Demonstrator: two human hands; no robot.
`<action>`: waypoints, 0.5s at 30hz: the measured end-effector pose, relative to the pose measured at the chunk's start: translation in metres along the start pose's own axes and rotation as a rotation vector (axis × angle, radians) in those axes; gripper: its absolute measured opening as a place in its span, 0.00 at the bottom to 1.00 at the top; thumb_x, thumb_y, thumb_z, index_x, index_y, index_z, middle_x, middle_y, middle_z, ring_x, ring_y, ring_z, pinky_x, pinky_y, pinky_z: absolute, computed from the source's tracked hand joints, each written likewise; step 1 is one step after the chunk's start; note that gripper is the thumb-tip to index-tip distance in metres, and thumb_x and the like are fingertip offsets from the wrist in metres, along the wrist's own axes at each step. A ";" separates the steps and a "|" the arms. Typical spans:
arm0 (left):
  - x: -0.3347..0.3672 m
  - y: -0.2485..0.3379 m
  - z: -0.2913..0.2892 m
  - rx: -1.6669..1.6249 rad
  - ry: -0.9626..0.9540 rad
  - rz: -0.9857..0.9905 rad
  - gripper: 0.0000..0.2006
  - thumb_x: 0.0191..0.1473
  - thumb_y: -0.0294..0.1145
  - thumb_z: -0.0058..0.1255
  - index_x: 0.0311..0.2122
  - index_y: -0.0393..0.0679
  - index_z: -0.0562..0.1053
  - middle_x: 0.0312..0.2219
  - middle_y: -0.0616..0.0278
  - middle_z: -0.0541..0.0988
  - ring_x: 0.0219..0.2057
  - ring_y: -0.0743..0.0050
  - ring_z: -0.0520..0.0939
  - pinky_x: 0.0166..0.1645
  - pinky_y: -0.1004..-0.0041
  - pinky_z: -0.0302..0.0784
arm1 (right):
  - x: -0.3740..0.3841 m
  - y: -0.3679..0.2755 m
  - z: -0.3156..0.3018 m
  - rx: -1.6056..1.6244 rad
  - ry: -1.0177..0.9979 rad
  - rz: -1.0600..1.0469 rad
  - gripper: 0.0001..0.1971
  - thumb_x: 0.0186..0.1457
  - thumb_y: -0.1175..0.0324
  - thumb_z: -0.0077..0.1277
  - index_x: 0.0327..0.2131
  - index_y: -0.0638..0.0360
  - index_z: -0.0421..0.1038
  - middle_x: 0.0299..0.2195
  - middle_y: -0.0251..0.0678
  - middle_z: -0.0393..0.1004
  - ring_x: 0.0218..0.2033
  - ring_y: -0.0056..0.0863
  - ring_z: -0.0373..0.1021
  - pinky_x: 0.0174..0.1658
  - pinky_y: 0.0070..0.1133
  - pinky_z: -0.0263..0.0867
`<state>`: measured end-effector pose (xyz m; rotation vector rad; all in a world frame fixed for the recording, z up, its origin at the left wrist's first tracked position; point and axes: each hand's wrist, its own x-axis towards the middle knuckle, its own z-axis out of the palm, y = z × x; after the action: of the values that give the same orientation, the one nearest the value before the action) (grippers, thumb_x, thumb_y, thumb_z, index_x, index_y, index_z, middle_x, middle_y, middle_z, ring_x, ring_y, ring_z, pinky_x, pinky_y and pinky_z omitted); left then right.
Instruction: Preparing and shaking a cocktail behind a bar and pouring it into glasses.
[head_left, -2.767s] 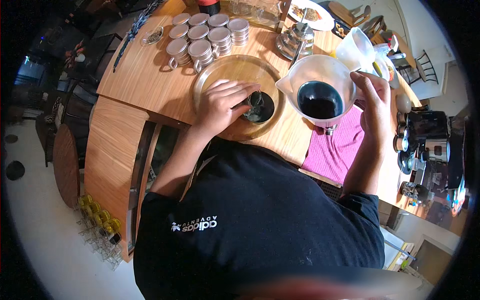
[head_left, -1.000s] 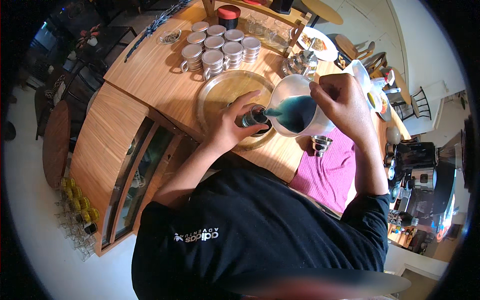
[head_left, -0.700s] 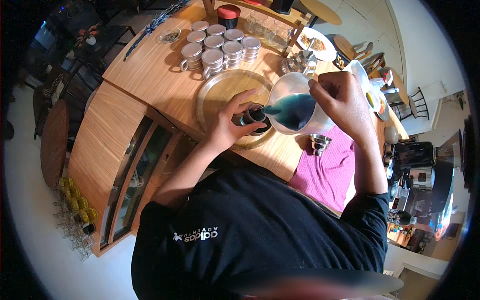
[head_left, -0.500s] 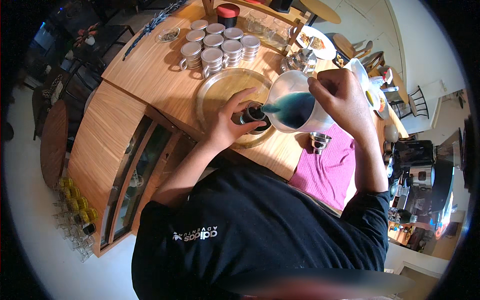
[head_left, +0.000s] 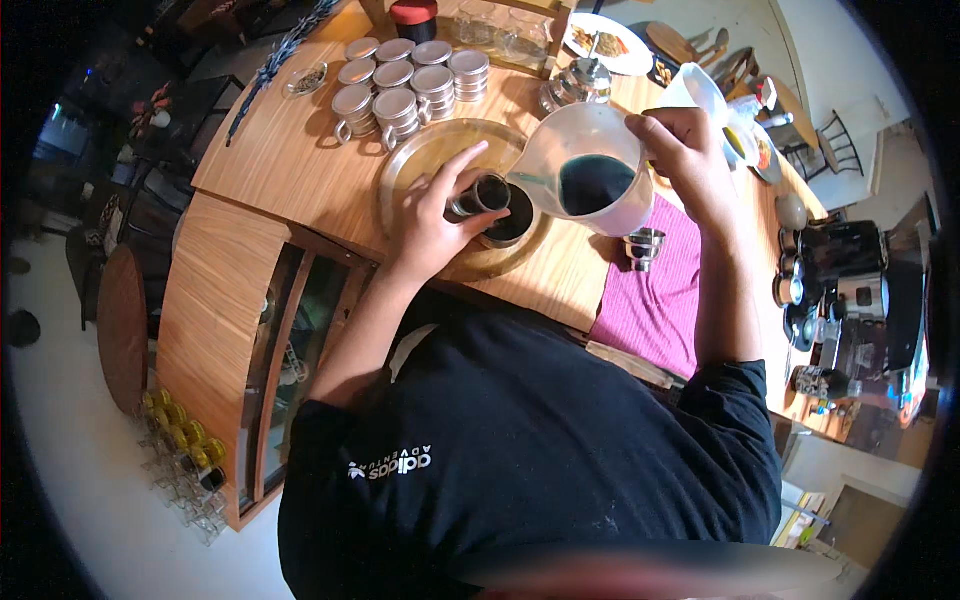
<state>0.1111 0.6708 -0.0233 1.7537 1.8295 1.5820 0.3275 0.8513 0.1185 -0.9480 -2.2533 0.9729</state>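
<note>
Left hand [head_left: 425,222] holding cup [head_left: 487,193] (seemingly glass), right hand [head_left: 693,162] pitcher [head_left: 592,138]

Left hand [head_left: 432,218] is cupped in a loose C, index finger [head_left: 462,168] stuck out past the thumb [head_left: 486,221]. Right hand's [head_left: 685,158] curled in tight, both bare forearms [head_left: 728,285] leaning inward.

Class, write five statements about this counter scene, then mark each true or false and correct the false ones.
1. The left hand holds a small glass over the round tray. True.
2. The right hand holds a translucent pitcher. True.
3. The liquid in the pitcher is pale yellow. False: it is dark.
4. The pink cloth lies left of the tray. False: it lies to the right.
5. The metal mugs stand clustered together. True.
</note>
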 end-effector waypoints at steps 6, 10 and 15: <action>0.012 -0.003 -0.010 0.279 -0.062 0.213 0.40 0.43 0.28 0.73 0.63 0.45 0.67 0.42 0.56 0.86 0.48 0.65 0.86 0.52 0.66 0.77 | -0.017 0.023 -0.004 0.231 0.132 0.179 0.20 0.58 0.56 0.57 0.34 0.69 0.81 0.21 0.27 0.71 0.23 0.15 0.63 0.28 0.20 0.58; 0.016 -0.005 -0.013 0.356 -0.099 0.305 0.43 0.38 0.26 0.73 0.64 0.47 0.67 0.41 0.64 0.86 0.40 0.67 0.86 0.47 0.67 0.75 | -0.025 0.037 -0.003 0.350 0.250 0.238 0.20 0.55 0.55 0.62 0.39 0.67 0.80 0.25 0.29 0.72 0.26 0.17 0.66 0.31 0.18 0.61; 0.020 0.003 -0.018 0.427 -0.224 0.282 0.42 0.40 0.23 0.71 0.64 0.46 0.67 0.46 0.64 0.85 0.43 0.70 0.86 0.50 0.67 0.70 | -0.032 0.041 -0.005 0.348 0.294 0.251 0.20 0.57 0.55 0.59 0.38 0.67 0.81 0.24 0.30 0.73 0.25 0.16 0.65 0.30 0.18 0.60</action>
<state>0.0939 0.6757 -0.0029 2.3523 1.9814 1.0579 0.3670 0.8496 0.0845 -1.1445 -1.6841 1.1972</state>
